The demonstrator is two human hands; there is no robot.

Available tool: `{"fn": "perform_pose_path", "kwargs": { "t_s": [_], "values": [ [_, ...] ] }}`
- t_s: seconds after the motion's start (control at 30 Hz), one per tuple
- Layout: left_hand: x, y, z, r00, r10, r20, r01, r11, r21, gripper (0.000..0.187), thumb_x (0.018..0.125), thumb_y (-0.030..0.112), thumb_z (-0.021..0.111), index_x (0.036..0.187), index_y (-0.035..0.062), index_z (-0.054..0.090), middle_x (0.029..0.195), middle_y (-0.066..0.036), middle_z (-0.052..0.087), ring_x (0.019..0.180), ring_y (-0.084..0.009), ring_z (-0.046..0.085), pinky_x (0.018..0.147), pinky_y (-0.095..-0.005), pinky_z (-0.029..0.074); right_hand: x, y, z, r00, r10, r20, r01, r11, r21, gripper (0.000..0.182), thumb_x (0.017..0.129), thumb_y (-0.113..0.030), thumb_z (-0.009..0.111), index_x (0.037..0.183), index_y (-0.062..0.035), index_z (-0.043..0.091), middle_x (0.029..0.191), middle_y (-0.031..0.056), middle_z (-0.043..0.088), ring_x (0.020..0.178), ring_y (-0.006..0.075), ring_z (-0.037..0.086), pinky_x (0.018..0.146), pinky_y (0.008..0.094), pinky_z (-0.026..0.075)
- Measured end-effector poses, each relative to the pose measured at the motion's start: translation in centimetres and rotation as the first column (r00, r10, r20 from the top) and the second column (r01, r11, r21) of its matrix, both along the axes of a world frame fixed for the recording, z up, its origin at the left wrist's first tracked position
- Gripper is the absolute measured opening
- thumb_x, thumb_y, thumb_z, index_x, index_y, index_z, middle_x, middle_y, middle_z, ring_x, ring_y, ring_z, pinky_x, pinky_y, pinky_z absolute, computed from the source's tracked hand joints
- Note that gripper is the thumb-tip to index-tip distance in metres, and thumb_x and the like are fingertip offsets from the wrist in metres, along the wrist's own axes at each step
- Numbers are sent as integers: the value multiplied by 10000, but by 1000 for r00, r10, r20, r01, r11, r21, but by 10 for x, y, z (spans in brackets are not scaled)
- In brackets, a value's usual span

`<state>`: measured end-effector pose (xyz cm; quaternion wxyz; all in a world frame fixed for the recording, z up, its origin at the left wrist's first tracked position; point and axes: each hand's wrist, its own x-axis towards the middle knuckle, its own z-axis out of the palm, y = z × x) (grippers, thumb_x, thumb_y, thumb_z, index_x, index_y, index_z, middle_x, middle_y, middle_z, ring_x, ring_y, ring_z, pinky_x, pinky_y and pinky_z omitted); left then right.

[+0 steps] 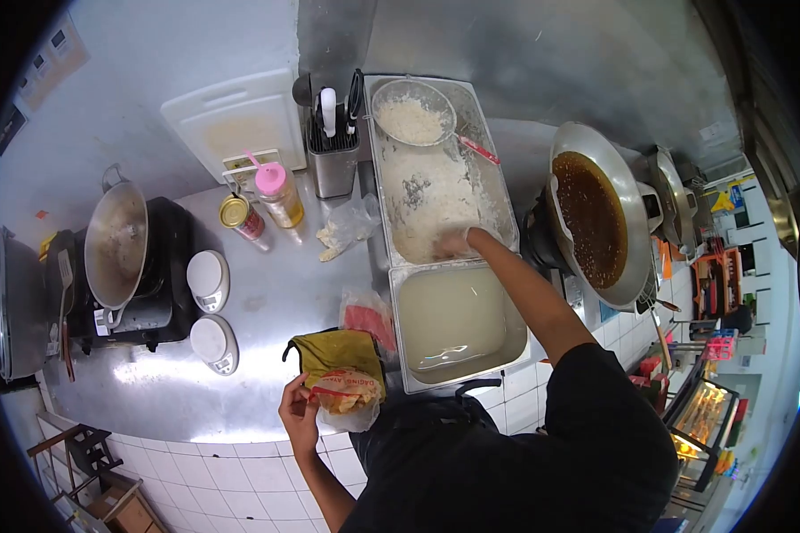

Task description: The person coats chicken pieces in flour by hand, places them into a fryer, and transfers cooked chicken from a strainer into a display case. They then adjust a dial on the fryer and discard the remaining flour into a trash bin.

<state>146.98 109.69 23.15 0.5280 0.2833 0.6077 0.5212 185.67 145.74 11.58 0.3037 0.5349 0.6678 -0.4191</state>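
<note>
My left hand [300,410] pinches the edge of a clear plastic bag [351,391] with red print and pale orange-brown pieces inside. The bag lies against a yellow-green cloth [338,350] at the counter's front edge. My right hand [456,242] reaches into the near end of a metal tray of white flour [436,191]; its fingers are blurred and partly hidden there. Directly in front of that tray is a metal pan of cloudy liquid [452,320]. A sieve [413,113] with floury crumbs rests at the flour tray's far end.
A wok of dark brown oil [591,218] stands at the right. Along the left are another wok [117,240] on a stove and two white scales [208,280]. A pink-lidded jar [278,191], a can [242,218] and a utensil holder [332,160] stand at the back.
</note>
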Motion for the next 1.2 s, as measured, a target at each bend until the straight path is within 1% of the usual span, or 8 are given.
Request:
{"fn": "perform_pose_path", "kwargs": {
  "t_s": [0.07, 0.13, 0.33, 0.53, 0.8, 0.9, 0.97, 1.2],
  "values": [
    [-2, 2, -6, 1000, -12, 17, 12, 1000, 10, 410, 784, -63, 571, 1189, 2, 571, 745, 45, 446, 707, -55, 437, 674, -192, 366, 9, 24, -10, 895, -405, -187, 335, 888, -316, 323, 834, -247, 531, 1051, -64, 685, 1132, 204, 632, 1083, 272, 602, 903, 405, 469],
    [-5, 4, -9, 999, -49, 20, 48, 998, 37, 407, 788, -62, 571, 1190, 1, 572, 744, 44, 443, 710, -56, 439, 676, -193, 367, 25, 49, -3, 970, 234, 72, -244, 922, 299, 304, 867, -216, 460, 927, -31, 693, 1059, 212, 653, 977, 271, 645, 830, 350, 501],
    [-11, 4, -20, 998, -52, 34, 50, 997, 63, 388, 804, -8, 623, 1188, -7, 571, 735, 44, 447, 701, -61, 445, 677, -198, 379, 74, 64, -130, 945, -185, 269, -194, 345, 918, 228, 830, -182, 511, 870, -54, 695, 960, 182, 674, 914, 296, 655, 764, 379, 504],
    [8, 13, -6, 999, 37, 25, -37, 999, -7, 395, 799, -4, 613, 1190, -17, 562, 718, 41, 476, 687, -57, 451, 675, -206, 392, 4, 35, 8, 907, 297, -300, -288, 955, 77, 255, 808, -176, 520, 983, -21, 621, 1112, 208, 604, 1051, 291, 583, 882, 389, 445],
    [22, 7, 5, 975, 173, -141, -182, 982, -54, 409, 798, 42, 634, 1196, -16, 562, 695, 42, 470, 664, -58, 437, 663, -198, 367, 8, 120, -64, 993, 66, -101, 86, 194, 977, 515, 845, -140, 525, 1350, -66, 453, 1403, 181, 422, 1324, 328, 352, 1091, 408, 291],
    [27, 8, 2, 966, 187, -181, -201, 978, -62, 426, 779, 24, 607, 1201, -12, 562, 702, 32, 455, 662, -65, 429, 654, -203, 374, -24, 69, -59, 807, 403, -432, 160, 554, 817, 540, 900, -228, 533, 1389, -47, 390, 1462, 166, 352, 1361, 282, 304, 1102, 386, 263],
    [30, 12, 0, 961, 212, -175, -225, 973, -55, 448, 759, 0, 565, 1207, -9, 560, 714, 21, 448, 659, -68, 432, 648, -206, 384, -40, 27, -36, 512, -246, -823, 322, 943, -81, 533, 928, -320, 534, 1371, -48, 416, 1454, 106, 382, 1352, 233, 315, 1098, 359, 257],
    [28, 18, 12, 981, 111, -158, -123, 990, -67, 456, 766, -11, 553, 1222, 1, 558, 720, 33, 469, 667, -55, 447, 653, -196, 380, -2, 31, -36, 188, -672, -716, 290, 735, -613, 353, 982, -322, 449, 1239, -105, 554, 1210, 97, 584, 1074, 203, 559, 948, 339, 435]
  ]
}}
